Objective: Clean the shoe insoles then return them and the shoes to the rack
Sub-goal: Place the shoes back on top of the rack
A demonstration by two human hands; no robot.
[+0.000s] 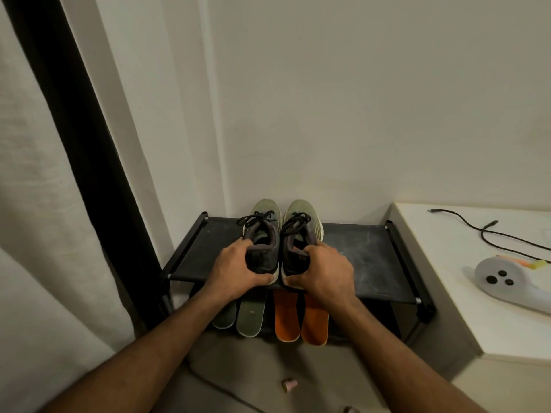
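Nearest to us, four insoles stuck out from under the top shelf of the rack [372,248]. Two green insoles [250,315] lay on the left and two orange insoles [313,318] lay on the right. Their long sides pointed away from us, toward the wall [357,99], with their near ends hanging out past the shelf edge.

Just above them were our hands. Our left hand [238,268] gripped the heel of the left shoe [264,234], thumb along the back and fingers curled into the opening. Our right hand [323,269] gripped the heel of the right shoe [298,231] the same way. No finger was loose.

The shoes sat side by side on the top shelf, close together. Heels faced us and toes pointed at the wall. So each shoe ran straight away from its hand, and each hand was right at its own shoe.

We think the shoes were either going in or coming out along that same line. The insoles were not in the shoes.
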